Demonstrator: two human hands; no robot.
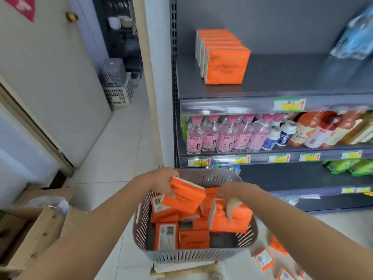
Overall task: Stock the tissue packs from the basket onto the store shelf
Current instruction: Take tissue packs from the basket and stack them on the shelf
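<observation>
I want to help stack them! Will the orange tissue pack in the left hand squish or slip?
Likely light: the left hand holds the tissue pack alone. Its wrap looks smooth, so it may slip. The shelved packs stand on edge in a row, so it probably keeps its shape yet could tip.

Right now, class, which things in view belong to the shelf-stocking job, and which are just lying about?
Job: basket, tissue packs in it, left hand holding one pack, right hand gripping another pack, stocked row, grey shelf.
Lying about: drink bottles, cardboard boxes, white crate.
</observation>
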